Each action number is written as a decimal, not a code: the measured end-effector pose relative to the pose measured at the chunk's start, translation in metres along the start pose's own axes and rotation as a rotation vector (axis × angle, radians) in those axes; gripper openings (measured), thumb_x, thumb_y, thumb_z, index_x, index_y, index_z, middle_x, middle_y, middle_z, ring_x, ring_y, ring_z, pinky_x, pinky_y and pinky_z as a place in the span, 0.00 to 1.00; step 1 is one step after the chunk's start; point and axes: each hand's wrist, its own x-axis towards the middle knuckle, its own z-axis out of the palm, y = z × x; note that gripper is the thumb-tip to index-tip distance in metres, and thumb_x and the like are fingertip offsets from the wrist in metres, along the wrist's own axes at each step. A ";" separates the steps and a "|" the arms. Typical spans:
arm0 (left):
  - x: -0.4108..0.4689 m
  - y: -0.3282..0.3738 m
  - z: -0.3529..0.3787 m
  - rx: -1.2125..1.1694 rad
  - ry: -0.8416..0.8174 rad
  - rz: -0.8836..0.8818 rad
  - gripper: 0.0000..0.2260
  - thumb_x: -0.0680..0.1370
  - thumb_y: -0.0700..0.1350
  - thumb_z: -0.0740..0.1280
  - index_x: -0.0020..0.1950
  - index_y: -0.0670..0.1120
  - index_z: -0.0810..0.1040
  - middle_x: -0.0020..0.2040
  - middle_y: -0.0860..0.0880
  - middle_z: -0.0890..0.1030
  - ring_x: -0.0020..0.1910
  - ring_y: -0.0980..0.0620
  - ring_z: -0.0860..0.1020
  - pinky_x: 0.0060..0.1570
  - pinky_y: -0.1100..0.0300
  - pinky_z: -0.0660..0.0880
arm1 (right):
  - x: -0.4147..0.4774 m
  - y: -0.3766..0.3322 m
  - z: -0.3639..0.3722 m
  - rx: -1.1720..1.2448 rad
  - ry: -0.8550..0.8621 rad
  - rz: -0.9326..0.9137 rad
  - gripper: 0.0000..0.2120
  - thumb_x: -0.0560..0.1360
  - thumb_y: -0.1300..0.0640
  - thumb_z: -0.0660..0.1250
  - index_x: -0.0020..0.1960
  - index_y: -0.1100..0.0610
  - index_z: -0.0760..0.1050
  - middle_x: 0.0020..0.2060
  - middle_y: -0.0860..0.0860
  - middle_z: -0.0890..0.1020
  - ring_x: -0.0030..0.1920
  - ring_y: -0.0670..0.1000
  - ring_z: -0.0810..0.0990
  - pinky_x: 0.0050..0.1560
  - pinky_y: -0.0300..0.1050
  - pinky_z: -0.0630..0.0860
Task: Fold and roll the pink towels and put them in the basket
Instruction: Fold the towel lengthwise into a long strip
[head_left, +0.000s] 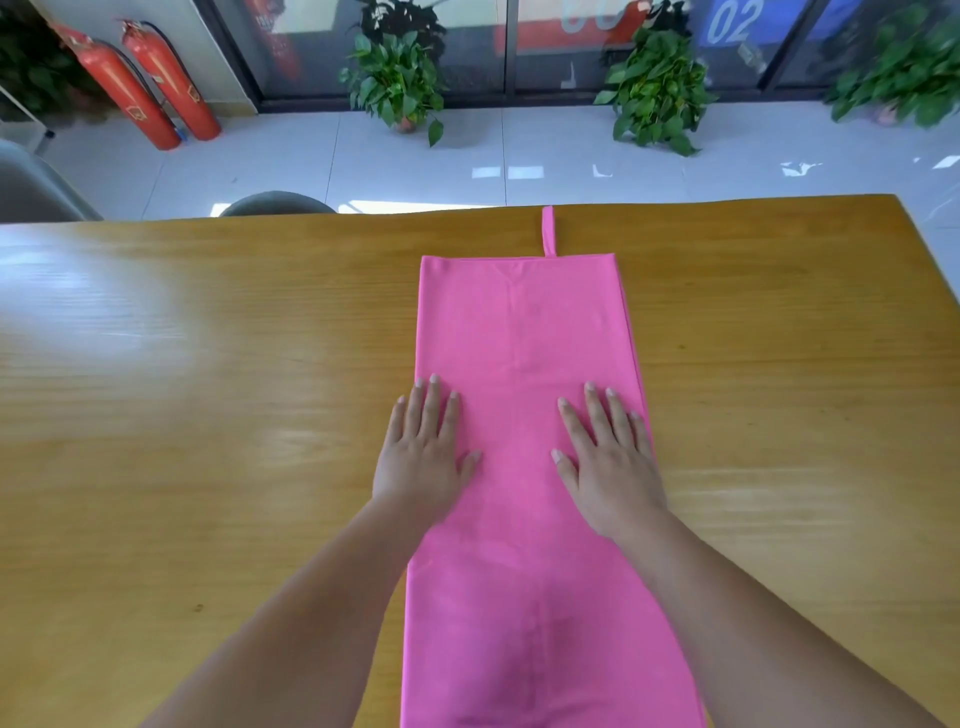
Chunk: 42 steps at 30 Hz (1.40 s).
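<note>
A pink towel (519, 332) lies folded into a long strip on the wooden table (208, 389), running from the near edge toward the far side. A small hanging loop (548, 231) sticks out of its far end. My left hand (423, 457) lies flat with straight fingers on the towel's left edge, partly over the table. Palm down on the right side of the strip, my right hand (608, 462) has its fingers spread. Neither hand grips the cloth. No basket is in view.
The table's far edge (467, 210) runs across the view, with a grey chair back (275, 203) behind it. Beyond are two red fire extinguishers (150, 83), potted plants (400, 78) and glass doors. Bare wood stretches left and right of the towel.
</note>
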 end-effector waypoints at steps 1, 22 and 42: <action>0.001 0.009 -0.006 -0.019 0.032 -0.009 0.35 0.87 0.61 0.47 0.87 0.45 0.40 0.85 0.41 0.33 0.84 0.41 0.32 0.83 0.41 0.41 | 0.001 -0.009 -0.003 0.008 0.008 0.009 0.34 0.85 0.35 0.42 0.87 0.47 0.41 0.86 0.53 0.39 0.85 0.58 0.36 0.84 0.64 0.47; -0.003 0.019 0.004 -0.046 0.063 0.043 0.36 0.86 0.63 0.47 0.87 0.43 0.45 0.86 0.41 0.38 0.85 0.42 0.36 0.84 0.41 0.44 | 0.001 -0.004 0.000 0.012 -0.007 -0.004 0.35 0.86 0.35 0.42 0.87 0.49 0.38 0.85 0.53 0.34 0.84 0.57 0.33 0.84 0.62 0.47; -0.006 0.020 0.005 -0.031 0.019 0.123 0.37 0.85 0.65 0.43 0.87 0.44 0.41 0.86 0.43 0.37 0.85 0.45 0.34 0.84 0.44 0.43 | -0.016 -0.007 0.006 0.029 -0.004 -0.002 0.35 0.85 0.35 0.42 0.87 0.49 0.39 0.85 0.54 0.37 0.85 0.58 0.35 0.84 0.63 0.48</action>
